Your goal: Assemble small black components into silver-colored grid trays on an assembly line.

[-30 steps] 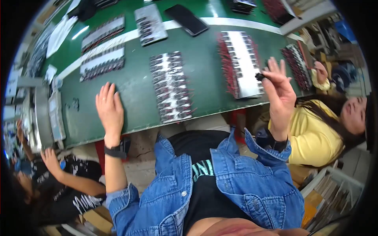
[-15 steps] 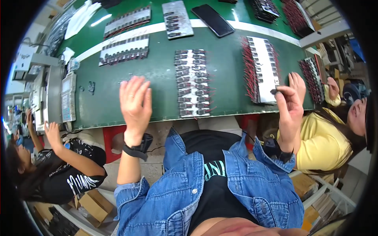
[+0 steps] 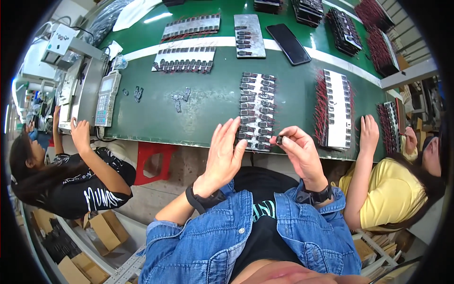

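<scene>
My right hand (image 3: 302, 154) pinches a small black component (image 3: 279, 140) between thumb and fingertips, just off the lower right edge of a white board (image 3: 258, 105). Two columns of similar black components with thin red wires line that board, which lies in front of me near the table edge. My left hand (image 3: 221, 158) is open, fingers stretched out and thumb apart, at the board's lower left side. Whether its fingertips touch the board I cannot tell.
On the green table (image 3: 208, 118) are loose black parts (image 3: 179, 98), a grey keypad device (image 3: 108, 97), a black phone (image 3: 289, 44), a grey plate (image 3: 255, 38) and a stack of wired boards (image 3: 338, 111). Co-workers sit at left and right. A red stool (image 3: 156, 161) stands below.
My right hand has moved left, from beside the stacked boards to the board in front of me, still pinching the component. My left hand has come right, to that board. The view has shifted.
</scene>
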### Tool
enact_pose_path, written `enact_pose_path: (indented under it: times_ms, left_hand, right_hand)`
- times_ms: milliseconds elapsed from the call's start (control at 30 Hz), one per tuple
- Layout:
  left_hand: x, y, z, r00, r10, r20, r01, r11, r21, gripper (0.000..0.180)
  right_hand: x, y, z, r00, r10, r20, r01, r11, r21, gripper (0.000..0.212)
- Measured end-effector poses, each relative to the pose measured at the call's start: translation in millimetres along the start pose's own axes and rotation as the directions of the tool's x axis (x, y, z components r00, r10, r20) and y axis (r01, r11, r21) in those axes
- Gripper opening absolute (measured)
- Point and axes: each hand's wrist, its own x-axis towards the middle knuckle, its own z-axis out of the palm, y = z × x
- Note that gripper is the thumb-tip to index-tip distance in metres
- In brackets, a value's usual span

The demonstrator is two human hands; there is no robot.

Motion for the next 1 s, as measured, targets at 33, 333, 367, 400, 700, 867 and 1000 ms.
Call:
enact_pose_path:
  times_ms: [33,333,367,400,700,867,1000]
  left_hand:
    - [-1,2,-1,1.000,-0.003,-0.011,0.003,1.000,0.006,0.053]
    - [15,-8,-15,0.895,-0.355,0.272,0.443,0.627,-0.641,0.059]
    - [21,-9,-22,0.855,-0.385,0.348,0.510,0.493,-0.705,0.061]
    - [26,-9,-27,0.812,-0.400,0.426,0.564,0.346,-0.750,0.062]
    - [49,-20,-27,0.717,-0.436,0.544,0.684,0.292,-0.668,0.057]
    - [57,-26,-25,0.710,-0.375,0.595,0.703,0.344,-0.622,0.051]
    - [60,-29,-23,0.703,-0.397,0.590,0.709,0.333,-0.622,0.049]
  right_hand:
    - [-1,0,1,1.000,0.006,-0.001,-0.006,1.000,0.001,0.016]
    - [-2,-1,-4,1.000,0.029,-0.009,-0.028,0.995,0.093,0.015]
    - [-2,-1,-5,0.999,0.032,0.008,-0.033,0.995,0.093,0.015]
    - [-2,-1,-7,0.999,0.035,0.011,-0.036,0.995,0.092,0.014]
    - [-3,-2,-11,0.999,0.035,0.025,-0.038,0.989,0.141,0.015]
    - [-1,-1,-12,0.999,0.039,0.037,-0.044,0.991,0.124,0.015]
    - [-2,-2,-15,0.997,0.046,0.055,-0.053,0.990,0.129,0.014]
